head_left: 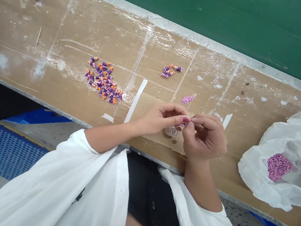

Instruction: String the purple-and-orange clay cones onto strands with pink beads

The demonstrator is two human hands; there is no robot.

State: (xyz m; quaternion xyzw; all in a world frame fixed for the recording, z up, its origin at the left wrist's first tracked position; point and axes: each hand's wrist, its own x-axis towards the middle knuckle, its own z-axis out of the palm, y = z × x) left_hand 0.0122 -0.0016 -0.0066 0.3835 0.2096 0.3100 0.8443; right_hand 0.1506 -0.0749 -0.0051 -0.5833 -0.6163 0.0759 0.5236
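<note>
My left hand [163, 119] and my right hand [206, 135] meet fingertip to fingertip over the table. Both are closed in a pinch on something tiny; a bit of purple or pink shows at the left fingertips, but its kind is hidden. Just under the hands stands a small clear container [171, 131]. Beyond them lies a little heap of pink-purple pieces [188, 99]. Farther back is a small group of purple figurines [170, 71] with orange tops, and a larger pile of like figurines [104, 81] spreads to the left.
On the right, crumpled white plastic [256, 164] holds many pink pieces [279, 167]. A few dark purple bits [244, 89] lie behind it. A thin stick [39, 35] rests at the left. White tape strips [136, 101] mark the brown cardboard tabletop [107, 28]. Behind runs a green surface [226, 24].
</note>
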